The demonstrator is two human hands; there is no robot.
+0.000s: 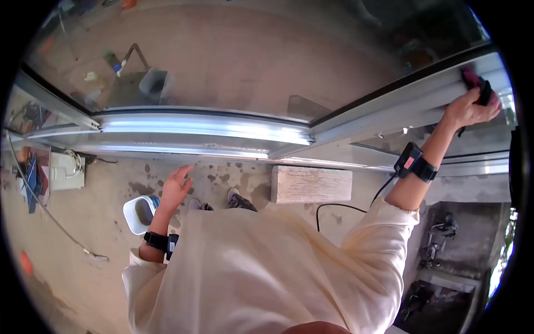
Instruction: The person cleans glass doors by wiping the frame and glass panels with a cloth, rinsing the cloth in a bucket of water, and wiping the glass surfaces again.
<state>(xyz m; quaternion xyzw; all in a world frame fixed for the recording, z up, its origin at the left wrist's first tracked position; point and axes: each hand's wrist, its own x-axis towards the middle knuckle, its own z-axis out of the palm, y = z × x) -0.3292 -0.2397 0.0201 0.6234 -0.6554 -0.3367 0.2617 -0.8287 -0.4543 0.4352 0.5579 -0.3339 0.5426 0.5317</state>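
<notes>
My right hand [473,109] is raised at the upper right, closed on a dark maroon and black cloth [479,88]. The cloth lies against the pale metal window frame [389,97]. My left hand [176,188] hangs lower at the left, holding nothing, its fingers apart. Close beside that hand, a white bucket [133,216] with murky water stands on the floor. In front of me a large glass pane [233,61] rises from the frame's silvery bottom rail [206,128].
A pale stone block [311,185] lies on the floor by the frame. The concrete floor [83,222] has wet spots around my shoes. A white box [67,169] with a cable stands at the left, near a long thin rod [50,209]. A black cable runs from my right armband.
</notes>
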